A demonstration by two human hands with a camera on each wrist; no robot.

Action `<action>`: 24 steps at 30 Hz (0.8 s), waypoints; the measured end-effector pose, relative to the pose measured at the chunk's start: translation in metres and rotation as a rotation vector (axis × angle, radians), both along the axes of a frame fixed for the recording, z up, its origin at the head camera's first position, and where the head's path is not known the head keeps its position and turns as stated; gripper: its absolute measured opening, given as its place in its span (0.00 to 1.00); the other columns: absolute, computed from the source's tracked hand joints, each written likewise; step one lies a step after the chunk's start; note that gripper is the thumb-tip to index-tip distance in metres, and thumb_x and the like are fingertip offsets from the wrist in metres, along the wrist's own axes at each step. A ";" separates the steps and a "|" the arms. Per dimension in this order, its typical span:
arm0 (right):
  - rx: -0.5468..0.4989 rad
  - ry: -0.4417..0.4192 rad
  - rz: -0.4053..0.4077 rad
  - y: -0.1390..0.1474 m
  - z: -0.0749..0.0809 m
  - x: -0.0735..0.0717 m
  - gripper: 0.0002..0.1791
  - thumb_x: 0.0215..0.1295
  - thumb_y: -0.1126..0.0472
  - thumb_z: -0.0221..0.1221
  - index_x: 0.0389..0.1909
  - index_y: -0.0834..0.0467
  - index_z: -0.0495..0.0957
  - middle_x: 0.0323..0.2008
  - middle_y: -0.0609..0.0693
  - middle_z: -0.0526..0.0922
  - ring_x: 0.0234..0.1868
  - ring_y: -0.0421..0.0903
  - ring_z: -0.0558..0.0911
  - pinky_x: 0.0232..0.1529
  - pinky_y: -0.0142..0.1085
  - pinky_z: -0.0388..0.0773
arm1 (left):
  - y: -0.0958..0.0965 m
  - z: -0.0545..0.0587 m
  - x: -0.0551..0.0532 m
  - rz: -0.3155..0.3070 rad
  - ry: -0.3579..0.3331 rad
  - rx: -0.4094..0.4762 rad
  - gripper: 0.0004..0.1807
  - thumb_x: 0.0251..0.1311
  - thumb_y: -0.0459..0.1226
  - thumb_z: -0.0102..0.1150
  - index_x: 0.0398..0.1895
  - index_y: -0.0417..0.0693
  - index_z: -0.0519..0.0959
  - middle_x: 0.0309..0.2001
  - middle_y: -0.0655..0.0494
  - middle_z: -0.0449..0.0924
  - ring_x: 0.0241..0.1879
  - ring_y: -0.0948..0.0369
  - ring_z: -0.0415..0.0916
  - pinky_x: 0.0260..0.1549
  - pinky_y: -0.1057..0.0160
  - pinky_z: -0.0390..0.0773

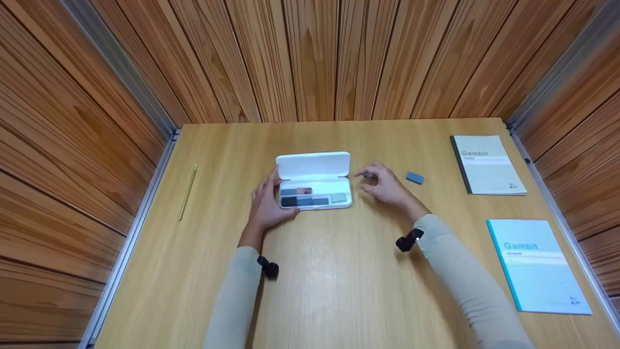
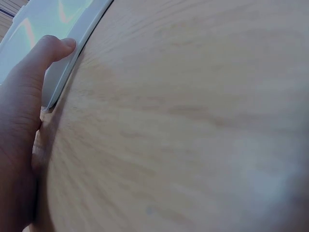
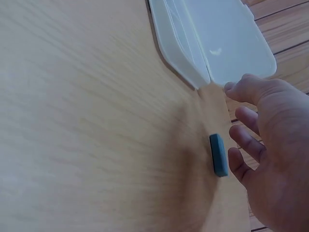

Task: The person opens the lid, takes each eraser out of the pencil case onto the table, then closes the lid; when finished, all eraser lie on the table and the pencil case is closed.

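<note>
A white pencil case [image 1: 314, 182] lies with its lid raised, several black, grey, blue and pale green blocks like erasers inside. My left hand [image 1: 267, 206] holds its left end, the thumb on the front edge, as the left wrist view [image 2: 21, 106] also shows. Just off the case's right end is my right hand [image 1: 385, 186], raised with loosely bent fingers; the right wrist view shows nothing between them. A dark patch shows among these fingers in the head view, and I cannot tell what it is. A blue eraser [image 1: 414, 178] lies to the right of that hand.
A gold pencil [image 1: 188, 193] lies at the left of the table [image 1: 339, 271]. Two notebooks sit at the right, a pale one with a dark spine [image 1: 488, 165] and a blue-edged one [image 1: 538, 266]. Wood-panelled walls [image 1: 310, 58] rise at the back and sides.
</note>
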State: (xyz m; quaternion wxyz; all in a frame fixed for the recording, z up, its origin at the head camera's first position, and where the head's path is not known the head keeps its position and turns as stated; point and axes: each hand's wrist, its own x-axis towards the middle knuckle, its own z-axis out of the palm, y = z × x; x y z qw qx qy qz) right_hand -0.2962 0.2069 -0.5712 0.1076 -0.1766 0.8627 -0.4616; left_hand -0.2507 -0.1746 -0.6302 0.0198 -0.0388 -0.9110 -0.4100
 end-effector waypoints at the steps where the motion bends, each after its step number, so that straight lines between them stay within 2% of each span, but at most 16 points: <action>1: -0.003 -0.002 0.007 -0.002 0.000 0.001 0.19 0.80 0.67 0.65 0.68 0.59 0.85 0.65 0.66 0.77 0.67 0.63 0.76 0.73 0.57 0.72 | 0.000 0.000 -0.001 -0.004 0.000 -0.003 0.76 0.46 0.61 0.86 0.94 0.78 0.42 0.81 0.55 0.75 0.78 0.47 0.64 0.79 0.39 0.59; 5: -0.002 -0.012 0.029 -0.012 0.001 0.003 0.19 0.80 0.67 0.65 0.68 0.58 0.85 0.67 0.63 0.79 0.69 0.63 0.77 0.75 0.61 0.73 | 0.000 -0.002 -0.001 -0.008 -0.004 0.003 0.76 0.46 0.61 0.86 0.94 0.78 0.42 0.80 0.55 0.76 0.78 0.47 0.64 0.80 0.39 0.59; 12: 0.010 -0.028 0.092 -0.033 0.001 0.005 0.21 0.82 0.64 0.64 0.72 0.57 0.83 0.70 0.61 0.82 0.67 0.61 0.79 0.72 0.57 0.76 | -0.001 0.000 -0.001 -0.001 0.009 0.009 0.76 0.47 0.61 0.86 0.94 0.79 0.42 0.78 0.56 0.77 0.77 0.48 0.65 0.81 0.38 0.59; 16: -0.002 -0.038 0.113 -0.045 0.003 0.006 0.21 0.83 0.64 0.63 0.72 0.56 0.83 0.72 0.59 0.82 0.69 0.61 0.78 0.74 0.58 0.76 | -0.001 0.001 0.000 -0.003 0.002 0.006 0.76 0.46 0.61 0.86 0.94 0.78 0.42 0.80 0.56 0.76 0.77 0.47 0.65 0.80 0.38 0.59; 24: -0.021 -0.049 0.144 -0.070 0.006 0.006 0.21 0.82 0.64 0.65 0.71 0.53 0.84 0.71 0.57 0.84 0.70 0.61 0.78 0.76 0.61 0.74 | -0.001 -0.001 0.000 0.008 -0.012 0.023 0.77 0.44 0.64 0.86 0.93 0.84 0.41 0.83 0.58 0.72 0.78 0.47 0.62 0.79 0.36 0.64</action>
